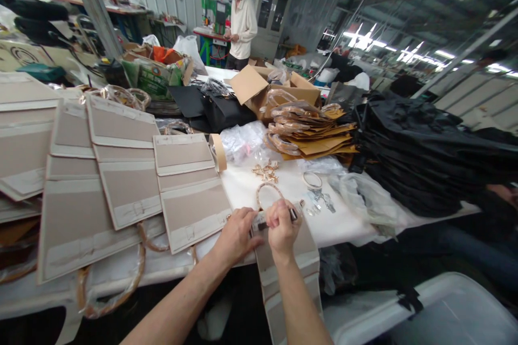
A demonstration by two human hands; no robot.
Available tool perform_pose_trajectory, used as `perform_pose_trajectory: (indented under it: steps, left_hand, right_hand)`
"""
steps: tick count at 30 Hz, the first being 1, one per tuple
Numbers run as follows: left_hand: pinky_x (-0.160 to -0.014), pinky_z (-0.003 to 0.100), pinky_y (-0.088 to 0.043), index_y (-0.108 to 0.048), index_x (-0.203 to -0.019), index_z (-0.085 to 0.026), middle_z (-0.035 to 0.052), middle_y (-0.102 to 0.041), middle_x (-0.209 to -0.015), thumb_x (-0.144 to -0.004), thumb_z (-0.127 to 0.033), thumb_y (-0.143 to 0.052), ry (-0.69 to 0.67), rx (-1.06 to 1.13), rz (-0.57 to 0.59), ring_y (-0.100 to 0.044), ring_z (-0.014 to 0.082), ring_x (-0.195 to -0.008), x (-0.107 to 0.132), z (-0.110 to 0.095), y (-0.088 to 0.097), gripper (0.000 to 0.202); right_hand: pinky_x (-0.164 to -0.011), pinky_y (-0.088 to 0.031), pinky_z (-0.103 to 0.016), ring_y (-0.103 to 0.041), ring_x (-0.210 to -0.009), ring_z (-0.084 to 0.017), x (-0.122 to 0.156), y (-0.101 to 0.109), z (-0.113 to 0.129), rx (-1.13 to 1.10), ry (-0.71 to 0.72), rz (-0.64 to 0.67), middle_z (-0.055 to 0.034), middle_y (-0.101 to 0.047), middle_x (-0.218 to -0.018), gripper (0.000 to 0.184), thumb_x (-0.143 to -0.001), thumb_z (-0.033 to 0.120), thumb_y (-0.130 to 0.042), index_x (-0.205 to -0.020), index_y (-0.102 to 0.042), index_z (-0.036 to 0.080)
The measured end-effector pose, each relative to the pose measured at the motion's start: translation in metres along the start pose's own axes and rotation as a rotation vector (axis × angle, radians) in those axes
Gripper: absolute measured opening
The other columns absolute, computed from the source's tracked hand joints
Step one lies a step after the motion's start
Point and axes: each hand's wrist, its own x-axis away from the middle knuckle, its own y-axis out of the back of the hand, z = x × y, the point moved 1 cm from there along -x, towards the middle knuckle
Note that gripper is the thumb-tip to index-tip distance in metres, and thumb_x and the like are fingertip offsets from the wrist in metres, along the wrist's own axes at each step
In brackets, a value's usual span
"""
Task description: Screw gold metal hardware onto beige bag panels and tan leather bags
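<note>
A beige bag panel [288, 294] lies in front of me, its near part hanging past the table edge. A looped handle [270, 190] wrapped in clear film rises at its far end. My left hand [238, 234] grips the panel's left edge near that end, thumb on top. My right hand [282, 226] is a fist round a dark-handled tool [293, 214] over the panel's far end; its working tip is hidden and its kind unclear. Just beyond lie small gold-coloured metal fittings [267, 171] in a loose heap.
Similar beige panels [190, 188] overlap on the left. Brown pieces with wrapped handles [311, 135] are stacked behind, beside a cardboard box [253, 86]. Black material [424, 151] is piled right. A tape roll [218, 152] and a plastic bag [368, 197] lie nearby. A person [243, 24] stands at the back.
</note>
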Motion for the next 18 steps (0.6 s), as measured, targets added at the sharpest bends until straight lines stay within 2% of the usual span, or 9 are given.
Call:
perform_pose_trajectory:
  steps: [3, 5, 8, 12, 18]
  left_hand:
    - [-0.104, 0.048, -0.054, -0.060, -0.129, -0.017, 0.0131, -0.066, -0.127, -0.076, -0.030, -0.091, 0.011, -0.060, -0.024, -0.062, 0.0322, -0.117, 0.001, -0.004, -0.001, 0.063]
    - [-0.103, 0.048, -0.054, -0.062, -0.127, -0.016, 0.0133, -0.067, -0.126, -0.077, -0.034, -0.091, 0.016, -0.113, -0.024, -0.062, 0.0325, -0.116, 0.001, -0.007, -0.001, 0.061]
    - [-0.099, 0.048, -0.055, -0.062, -0.129, -0.017, 0.0124, -0.068, -0.121, -0.079, -0.041, -0.088, -0.016, -0.213, -0.003, -0.061, 0.0333, -0.114, 0.002, -0.010, 0.002, 0.061]
    - [-0.100, 0.047, -0.053, -0.060, -0.134, -0.020, 0.0104, -0.069, -0.117, -0.080, -0.049, -0.086, -0.060, -0.269, -0.017, -0.060, 0.0323, -0.112, 0.004, -0.009, 0.006, 0.066]
    - [-0.100, 0.045, -0.050, -0.061, -0.132, -0.023, 0.0071, -0.069, -0.122, -0.083, -0.052, -0.083, -0.015, -0.252, -0.008, -0.058, 0.0310, -0.116, 0.008, -0.006, 0.007, 0.061]
  right_hand:
    - [-0.038, -0.017, -0.024, -0.021, -0.036, -0.006, -0.014, 0.009, 0.015, -0.145, 0.005, -0.122, 0.0108, -0.028, -0.046, 0.048, -0.099, 0.039, -0.059, -0.060, -0.038, 0.023]
    - [-0.038, -0.016, -0.023, -0.019, -0.036, -0.006, -0.021, 0.014, 0.024, -0.190, 0.019, -0.149, 0.0111, -0.027, -0.046, 0.046, -0.098, 0.039, -0.058, -0.061, -0.038, 0.023]
    - [-0.037, -0.017, -0.022, -0.021, -0.036, -0.006, -0.028, 0.013, 0.028, -0.152, -0.028, -0.121, 0.0108, -0.028, -0.046, 0.045, -0.096, 0.041, -0.059, -0.061, -0.038, 0.023]
    - [-0.036, -0.016, -0.023, -0.023, -0.035, -0.006, -0.028, -0.001, 0.019, -0.128, -0.082, -0.074, 0.0107, -0.030, -0.045, 0.047, -0.094, 0.039, -0.065, -0.059, -0.038, 0.023]
    - [-0.036, -0.018, -0.021, -0.022, -0.035, -0.005, -0.029, -0.015, 0.007, -0.086, -0.086, 0.024, 0.0120, -0.030, -0.044, 0.048, -0.094, 0.043, -0.066, -0.060, -0.040, 0.023]
